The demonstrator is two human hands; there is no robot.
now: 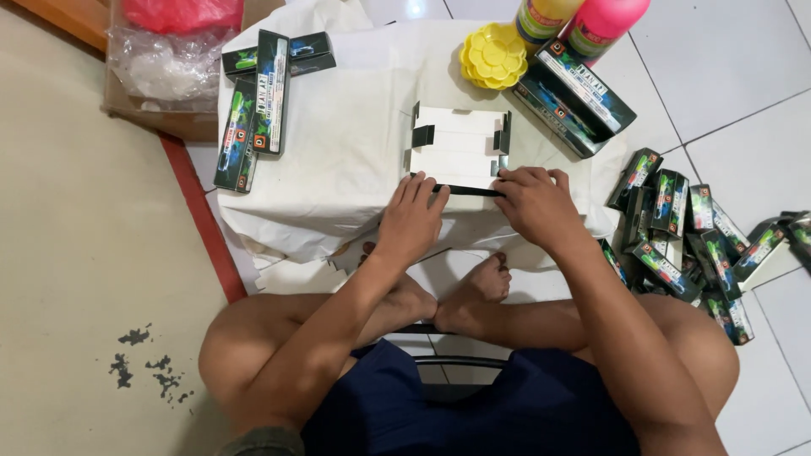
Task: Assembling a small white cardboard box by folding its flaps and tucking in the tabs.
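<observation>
We're sitting cross-legged on the tile floor with a flat, unfolded cardboard box blank laid white side up on the white cloth in front of us, about dead centre of the view. Our left hand lies flat with fingers stretched out, pressing on the near edge of the blank at roughly 7 o'clock from its middle — not clamped around anything, just pushing down. Our right hand sits at about 5 o'clock from the blank, fingers curled over that same near edge, pinching the dark flap there. Off at 10 o'clock there's a small stack of finished dark boxes on the cloth, and at 1 o'clock an open dark carton lies tilted, touching a yellow flower-shaped dish — two bottles, a yellowish one and a pink one, stand just behind it. Over at 3 o'clock a loose heap of small dark boxes is spread on the floor tiles beside our right knee.
</observation>
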